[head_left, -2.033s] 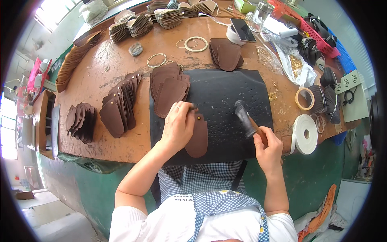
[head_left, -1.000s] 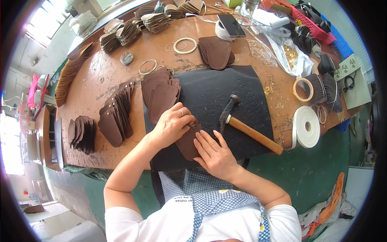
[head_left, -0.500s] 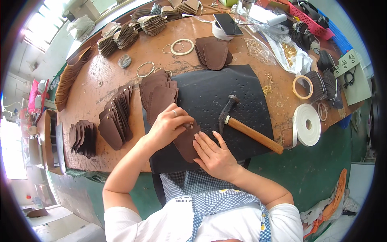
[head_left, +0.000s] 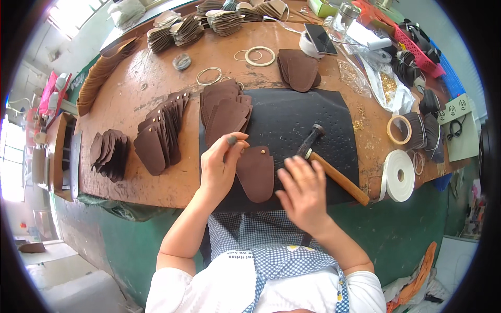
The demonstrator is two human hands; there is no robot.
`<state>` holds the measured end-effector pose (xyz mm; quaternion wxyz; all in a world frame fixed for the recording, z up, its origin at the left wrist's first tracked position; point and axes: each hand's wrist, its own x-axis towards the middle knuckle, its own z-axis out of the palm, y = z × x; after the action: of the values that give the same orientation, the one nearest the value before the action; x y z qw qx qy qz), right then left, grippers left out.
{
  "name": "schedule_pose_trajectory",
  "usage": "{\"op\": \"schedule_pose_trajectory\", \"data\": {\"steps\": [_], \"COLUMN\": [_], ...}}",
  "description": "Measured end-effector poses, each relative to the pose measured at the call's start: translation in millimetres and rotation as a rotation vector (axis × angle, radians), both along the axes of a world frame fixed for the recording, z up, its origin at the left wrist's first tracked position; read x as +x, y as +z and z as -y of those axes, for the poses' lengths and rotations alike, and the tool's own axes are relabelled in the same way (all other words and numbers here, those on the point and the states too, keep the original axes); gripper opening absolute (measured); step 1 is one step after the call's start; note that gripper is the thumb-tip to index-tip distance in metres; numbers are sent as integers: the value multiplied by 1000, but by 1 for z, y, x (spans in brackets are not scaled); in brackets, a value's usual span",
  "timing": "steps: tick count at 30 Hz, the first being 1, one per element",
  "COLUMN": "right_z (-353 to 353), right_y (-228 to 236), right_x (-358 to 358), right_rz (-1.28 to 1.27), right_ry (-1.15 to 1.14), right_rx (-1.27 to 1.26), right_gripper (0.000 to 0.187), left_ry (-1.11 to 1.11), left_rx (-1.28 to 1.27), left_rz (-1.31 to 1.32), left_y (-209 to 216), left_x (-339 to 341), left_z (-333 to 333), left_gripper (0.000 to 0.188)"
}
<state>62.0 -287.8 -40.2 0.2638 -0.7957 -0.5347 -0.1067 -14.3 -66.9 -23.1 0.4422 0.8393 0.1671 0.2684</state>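
Note:
A dark brown leather piece (head_left: 255, 177) lies flat on the black mat (head_left: 334, 115), a brass stud (head_left: 263, 152) at its upper corner. Just above its left edge, my left hand (head_left: 219, 167) pinches a short metal setting punch (head_left: 232, 140), whose round grey end shows over the fingers. My right hand (head_left: 303, 190) is off the leather, fingers apart and slightly blurred, beside the hammer (head_left: 336, 177). Its fingertips overlap the near side of the hammer's head end; whether they touch cannot be told. More brown leather pieces (head_left: 224, 117) are stacked at the mat's left.
On the wooden table (head_left: 172, 78), studded leather pieces (head_left: 159, 141) and a smaller dark stack (head_left: 108, 154) stand left. Another leather stack (head_left: 300, 73) and a phone (head_left: 320, 39) lie at the back. A white tape roll (head_left: 400, 176) and brass bits (head_left: 359, 125) are right.
My right hand has lifted off the leather piece and moved right toward the hammer. My left hand has drawn up off the leather with the punch, uncovering the stud. The view has shifted.

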Motion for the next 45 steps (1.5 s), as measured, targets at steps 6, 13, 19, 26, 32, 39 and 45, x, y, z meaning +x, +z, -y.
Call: {"op": "schedule_pose_trajectory", "data": {"steps": [6,13,19,26,32,39,45], "right_z": [-4,-20,-22,-21,-22,-22,-21], "right_y": [9,-7,-14,-15,-16,-16,-19], "right_x": [25,4,4,6,6,7,6], "right_rz": [11,43,50,61,59,75,85], "right_ry": [-100,145,141,159,166,175,170], "right_rx": [89,-112,-167,-166,-162,-159,-159], "right_gripper": [26,44,43,44,44,43,43], "left_ry": [-136,-195,-235,-227,-228,-157,-146], "left_rx": [267,278,206,265,273,284,327], "left_rz": [-70,-213,-246,-191,-165,-131,-73], "left_y": [-8,-8,-18,-25,-26,-33,-31], "left_x": [9,17,23,27,27,25,22], "left_z": [-2,-2,-4,-8,-7,-2,3], "left_gripper": [9,14,21,18,14,13,14]}}
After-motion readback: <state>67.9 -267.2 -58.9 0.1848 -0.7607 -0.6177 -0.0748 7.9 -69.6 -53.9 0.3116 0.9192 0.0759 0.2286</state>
